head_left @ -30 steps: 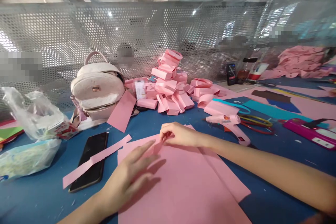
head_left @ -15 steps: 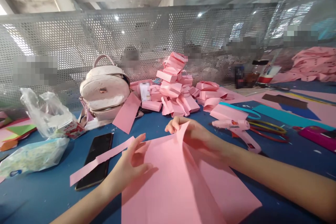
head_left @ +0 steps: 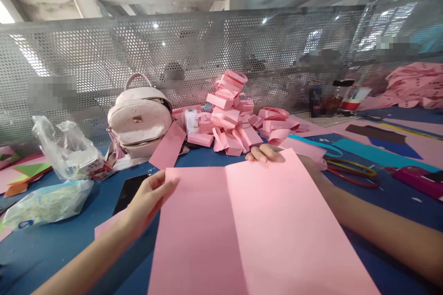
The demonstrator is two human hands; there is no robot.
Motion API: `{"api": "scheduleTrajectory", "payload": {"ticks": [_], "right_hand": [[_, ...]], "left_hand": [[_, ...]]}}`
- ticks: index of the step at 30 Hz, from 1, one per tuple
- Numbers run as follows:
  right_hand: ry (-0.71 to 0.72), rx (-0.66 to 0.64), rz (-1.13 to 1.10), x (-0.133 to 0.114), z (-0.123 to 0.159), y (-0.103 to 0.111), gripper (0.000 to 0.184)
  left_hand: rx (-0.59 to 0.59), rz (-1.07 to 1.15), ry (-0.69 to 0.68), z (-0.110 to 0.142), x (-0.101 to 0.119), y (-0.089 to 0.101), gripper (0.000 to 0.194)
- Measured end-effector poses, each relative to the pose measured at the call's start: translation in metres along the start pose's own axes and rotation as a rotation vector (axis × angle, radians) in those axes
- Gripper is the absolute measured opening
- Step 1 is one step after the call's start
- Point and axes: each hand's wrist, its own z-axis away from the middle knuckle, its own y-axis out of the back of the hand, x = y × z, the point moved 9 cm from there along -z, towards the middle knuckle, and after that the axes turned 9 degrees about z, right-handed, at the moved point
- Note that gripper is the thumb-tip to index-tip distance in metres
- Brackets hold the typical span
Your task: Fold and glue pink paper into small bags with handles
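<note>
Someone is working at a blue table (head_left: pixel 62 245), holding a sheet of pink paper (head_left: pixel 273 226) spread in front of them, toward the table's near edge. A line runs down its middle, and the left half is darker than the right. The left hand (head_left: pixel 152 193) pinches the sheet's upper left corner, thumb on top. The right hand (head_left: pixel 266 153) holds the top edge, its fingers bent close together over it; I can't see that thumb behind the paper. A phone (head_left: pixel 128 191) lies beside the left hand. Along the table's far edge sit a backpack (head_left: pixel 141 120) and a pile of folded pink paper (head_left: pixel 228 122).
</note>
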Motion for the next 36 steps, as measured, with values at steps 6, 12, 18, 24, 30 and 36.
{"api": "scheduleTrajectory", "payload": {"ticks": [6,12,18,24,30,36], "right_hand": [[-0.004,-0.130,0.248,-0.026,0.022,-0.008,0.036],[-0.109,-0.125,0.703,-0.036,0.014,-0.028,0.021],[-0.238,-0.261,0.584,0.004,-0.007,-0.059,0.025],[-0.255,-0.089,0.460,0.028,-0.002,-0.027,0.028],[-0.288,0.078,0.313,0.036,0.029,0.007,0.044],[-0.296,0.116,0.245,0.040,0.039,0.008,0.034]], "left_hand": [[0.060,0.074,-0.023,0.002,0.014,0.008,0.043],[0.000,-0.164,-0.036,0.001,0.031,-0.009,0.039],[-0.137,-0.232,-0.093,-0.021,0.049,-0.041,0.034],[-0.179,-0.340,0.039,-0.022,0.045,-0.020,0.047],[-0.161,-0.226,0.105,-0.009,0.007,0.003,0.035],[-0.237,-0.361,0.013,-0.001,-0.013,-0.031,0.025]]}}
